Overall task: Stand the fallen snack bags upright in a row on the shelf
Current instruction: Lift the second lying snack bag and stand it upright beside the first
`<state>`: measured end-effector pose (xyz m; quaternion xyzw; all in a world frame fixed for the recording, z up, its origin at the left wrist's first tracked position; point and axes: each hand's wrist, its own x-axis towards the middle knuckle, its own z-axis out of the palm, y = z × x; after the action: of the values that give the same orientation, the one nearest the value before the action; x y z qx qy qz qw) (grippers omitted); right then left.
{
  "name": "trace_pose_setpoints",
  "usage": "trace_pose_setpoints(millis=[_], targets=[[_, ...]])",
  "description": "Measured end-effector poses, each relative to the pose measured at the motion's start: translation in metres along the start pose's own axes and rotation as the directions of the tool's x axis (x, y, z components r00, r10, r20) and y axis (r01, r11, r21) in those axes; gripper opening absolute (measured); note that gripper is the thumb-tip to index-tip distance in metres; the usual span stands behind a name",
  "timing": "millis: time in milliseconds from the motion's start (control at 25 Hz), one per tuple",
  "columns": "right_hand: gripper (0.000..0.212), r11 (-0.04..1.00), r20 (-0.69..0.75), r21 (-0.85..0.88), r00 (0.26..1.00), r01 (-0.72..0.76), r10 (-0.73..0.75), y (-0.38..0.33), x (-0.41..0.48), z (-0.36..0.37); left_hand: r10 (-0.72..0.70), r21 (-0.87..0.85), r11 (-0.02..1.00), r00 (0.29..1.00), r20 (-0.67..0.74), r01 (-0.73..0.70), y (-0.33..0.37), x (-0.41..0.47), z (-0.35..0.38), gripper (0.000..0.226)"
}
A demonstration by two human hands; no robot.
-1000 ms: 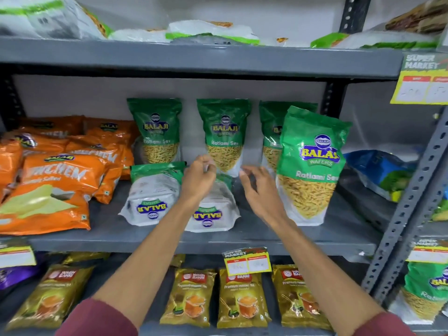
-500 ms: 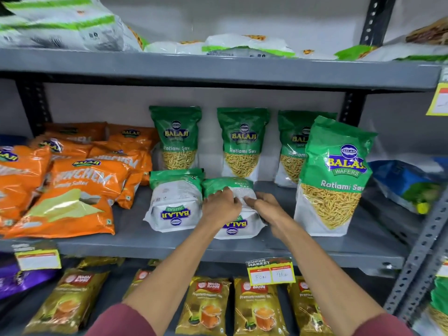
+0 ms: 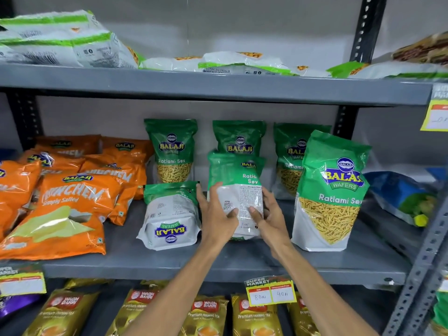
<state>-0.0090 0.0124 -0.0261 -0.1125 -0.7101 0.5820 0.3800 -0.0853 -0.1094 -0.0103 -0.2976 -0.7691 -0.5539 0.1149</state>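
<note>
Both hands grip one green Ratlami Sev bag (image 3: 236,190) upright, back panel facing the camera, mid-shelf near the front edge of the grey shelf (image 3: 218,265): left hand (image 3: 215,214) wraps its left side, right hand (image 3: 272,218) its right side, thumbs pressed on the white panel. A second fallen bag (image 3: 169,217) lies just left of the left hand, base toward the front edge, logo upside down. Three bags stand along the shelf's back edge, and one larger-looking standing bag (image 3: 331,192) sits right of the held one toward the front.
</note>
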Motion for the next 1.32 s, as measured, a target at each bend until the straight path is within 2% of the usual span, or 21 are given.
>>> trace_pose_setpoints(millis=[80, 200, 400, 520, 600, 680, 760, 800, 880, 960, 1040, 1160, 1240, 1320], targets=[[0.067, 1.000, -0.045, 0.005, 0.999, 0.028, -0.027, 0.003, 0.005, -0.001, -0.053, -0.087, 0.995, 0.999, -0.006, 0.053, -0.002, 0.008, 0.003, 0.092], [0.076, 0.999, -0.094, -0.031, 0.995, 0.035, -0.038, 0.012, 0.016, -0.004, -0.044, -0.186, 0.981, 0.999, 0.031, 0.049, -0.006, 0.021, 0.011, 0.115], [0.075, 0.994, -0.111, -0.108, 0.993, 0.023, -0.035, 0.023, 0.034, -0.002, -0.046, -0.219, 0.974, 0.998, 0.046, 0.056, -0.022, 0.032, 0.028, 0.121], [0.075, 0.985, -0.093, -0.173, 0.995, 0.011, -0.028, 0.027, 0.038, 0.000, -0.023, -0.213, 0.976, 0.999, 0.048, 0.033, -0.029, 0.035, 0.031, 0.113], [0.068, 0.971, -0.079, -0.238, 0.996, 0.012, -0.031, 0.027, 0.038, 0.000, 0.006, -0.203, 0.979, 0.999, 0.038, 0.002, -0.028, 0.033, 0.029, 0.106], [0.057, 0.953, -0.089, -0.303, 0.995, 0.012, -0.041, 0.025, 0.035, -0.001, 0.067, -0.097, 0.993, 0.997, -0.048, -0.072, -0.026, 0.026, 0.028, 0.095], [0.054, 0.939, -0.130, -0.341, 0.988, 0.029, -0.078, 0.022, 0.029, -0.002, 0.157, 0.069, 0.987, 0.975, -0.159, -0.147, -0.023, 0.015, 0.030, 0.072], [0.051, 0.931, -0.145, -0.361, 0.983, 0.050, -0.109, 0.021, 0.025, -0.002, 0.178, 0.065, 0.983, 0.969, -0.171, -0.170, -0.022, 0.008, 0.032, 0.058], [0.045, 0.916, -0.142, -0.390, 0.976, 0.098, -0.165, 0.017, 0.013, 0.003, 0.192, -0.075, 0.977, 0.975, -0.111, -0.201, -0.020, -0.002, 0.035, 0.036], [0.044, 0.899, -0.107, -0.420, 0.977, 0.123, -0.184, 0.012, -0.002, 0.010, 0.165, -0.167, 0.971, 0.985, -0.052, -0.171, -0.021, -0.006, 0.036, 0.029], [0.044, 0.879, -0.041, -0.452, 0.981, 0.150, -0.189, 0.008, -0.016, 0.019, 0.093, -0.248, 0.964, 0.995, -0.038, -0.099, -0.023, -0.003, 0.033, 0.042], [0.047, 0.863, 0.201, -0.424, 0.958, 0.274, -0.205, 0.005, -0.028, 0.032, -0.008, -0.368, 0.930, 1.000, -0.009, 0.005, -0.025, 0.009, 0.026, 0.059], [0.042, 0.851, 0.366, -0.387, 0.906, 0.355, -0.212, 0.002, -0.026, 0.039, -0.127, -0.421, 0.898, 0.991, 0.030, 0.128, -0.029, 0.022, 0.020, 0.041], [0.035, 0.829, 0.396, -0.393, 0.887, 0.398, -0.238, 0.000, -0.023, 0.036, -0.231, -0.413, 0.882, 0.972, 0.041, 0.228, -0.031, 0.035, 0.017, 0.020]])
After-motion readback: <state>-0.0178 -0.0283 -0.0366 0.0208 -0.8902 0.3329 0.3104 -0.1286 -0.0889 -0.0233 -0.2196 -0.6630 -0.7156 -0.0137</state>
